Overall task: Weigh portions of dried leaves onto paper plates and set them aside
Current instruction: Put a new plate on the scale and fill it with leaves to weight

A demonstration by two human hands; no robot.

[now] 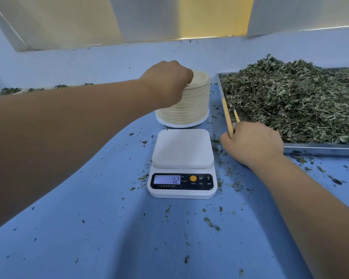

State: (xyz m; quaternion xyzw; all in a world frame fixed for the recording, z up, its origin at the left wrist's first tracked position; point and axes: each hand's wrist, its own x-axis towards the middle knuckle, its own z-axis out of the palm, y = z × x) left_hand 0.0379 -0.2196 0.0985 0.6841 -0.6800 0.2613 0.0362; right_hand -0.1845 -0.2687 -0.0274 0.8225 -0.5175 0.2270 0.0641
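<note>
Checking in mid-weigh

So our small white digital kitchen scale (182, 164) sits dead centre on the blue cloth-covered table (89, 228). It has a rounded square platform on top, and the lit display shows minus 12. Straight up at 12 o'clock from it, just beside its far edge, stands the tall stack of round cream paper plates (191, 101). Our left hand (166, 83) comes in from 9 o'clock and sits on top of that stack at its left rim, knuckles up, fingers curled tight down over the top plates. The fingertips are hidden behind the hand, so we can't tell how many plates it's got.

Over at 2 o'clock is the shallow rectangular steel tray (318, 149), heaped with chopped grey-green dried leaves (300, 101). Our right hand (252, 141) is at 3 o'clock of the scale, fingers wrapped over the tray's near-left corner and gripping the rim. A thin tan stick (236, 116) pokes out of the top of that fist toward the leaves. Whether the hand is holding it too, we honestly can't say.

Loose leaf crumbs (211, 222) are scattered all over the cloth, thickest between the scale and the tray. Way off at 10 o'clock there's a low strip of leaf (10, 90) along the table's far-left edge, too small to tell what it's lying on. Behind everything at 12 o'clock are cream wall panels (69, 19).
</note>
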